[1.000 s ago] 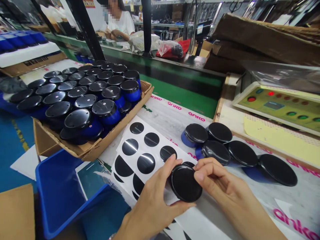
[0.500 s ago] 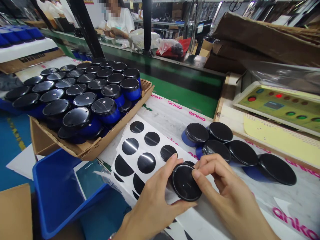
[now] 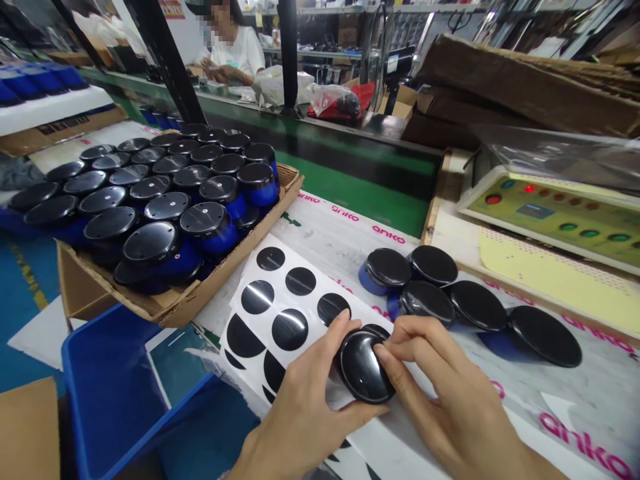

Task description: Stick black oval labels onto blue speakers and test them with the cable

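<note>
A long workbench [image 3: 330, 247], covered in a white sheet printed with pink "anko" lettering, fills the near part of the scene. Beyond it runs a green conveyor belt [image 3: 350, 183], and on its far side a co-worker [image 3: 235, 50] in a white T-shirt sits working with both hands. Flattened brown cardboard [image 3: 500, 87] is stacked at the far right. On the left, a shallow cardboard tray [image 3: 220, 283] holds rows of blue containers with round black lids, packed closely together. A blue plastic bin [image 3: 70, 387] sits at the near left, below the bench edge. At the right, an electronic control panel [image 3: 555, 217] with red and green buttons stands beside a pale yellow sheet [image 3: 555, 287].

Five black discs on blue bases [image 3: 475, 303] lie in a loose cluster on the bench, right of center. A sheet of round black stickers [image 3: 273, 297] lies on the bench nearer the middle, with the hands at its right edge. Just above that edge, a glossy black disc [image 3: 363, 367] is gripped between the left hand [image 3: 310, 400] and the right hand [image 3: 440, 380]. Both hands curl around its rim, fingers pressing in from either side.
</note>
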A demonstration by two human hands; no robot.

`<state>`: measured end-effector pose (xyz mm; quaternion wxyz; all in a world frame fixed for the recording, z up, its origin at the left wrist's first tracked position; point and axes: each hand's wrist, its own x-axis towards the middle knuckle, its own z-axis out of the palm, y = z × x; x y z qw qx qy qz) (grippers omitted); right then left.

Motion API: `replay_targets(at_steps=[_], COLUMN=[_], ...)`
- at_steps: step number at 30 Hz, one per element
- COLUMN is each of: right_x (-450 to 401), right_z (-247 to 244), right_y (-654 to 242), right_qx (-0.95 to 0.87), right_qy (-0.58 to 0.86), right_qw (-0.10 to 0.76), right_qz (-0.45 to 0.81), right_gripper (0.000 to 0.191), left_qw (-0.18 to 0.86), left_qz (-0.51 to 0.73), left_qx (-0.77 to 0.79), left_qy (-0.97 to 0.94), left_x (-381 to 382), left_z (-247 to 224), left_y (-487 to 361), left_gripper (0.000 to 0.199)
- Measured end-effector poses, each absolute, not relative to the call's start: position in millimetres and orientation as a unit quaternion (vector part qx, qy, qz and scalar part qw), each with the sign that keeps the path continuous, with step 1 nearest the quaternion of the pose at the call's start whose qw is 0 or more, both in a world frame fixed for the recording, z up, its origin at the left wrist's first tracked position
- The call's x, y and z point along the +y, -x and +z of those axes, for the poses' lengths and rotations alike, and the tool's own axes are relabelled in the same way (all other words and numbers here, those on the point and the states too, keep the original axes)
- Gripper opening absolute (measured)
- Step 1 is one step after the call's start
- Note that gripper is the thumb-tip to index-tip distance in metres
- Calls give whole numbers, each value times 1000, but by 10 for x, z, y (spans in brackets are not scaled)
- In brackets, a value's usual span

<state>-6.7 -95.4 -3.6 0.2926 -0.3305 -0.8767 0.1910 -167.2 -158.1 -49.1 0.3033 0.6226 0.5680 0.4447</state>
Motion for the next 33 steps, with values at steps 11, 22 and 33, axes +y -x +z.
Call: replay_targets(at_steps=[11,22,33], right_x=[-170,990,1572], right_z=[172,458,548], right_y=[-161,497,562], right_qx=[-925,-882,-891], right_qy=[328,436,386], right_qw=[171,129,173], right_qz=[-85,127,166], right_gripper=[63,33,33], left_qw=[70,-43,-72], left_qz=[167,80,79], left_qx=[522,703,606], left_qy=[-833,-706,-788], left_x=[-1106,1481,1393], left_z=[225,767,1110], left_y=[1854,2459,2189], left_gripper=[60,32,31])
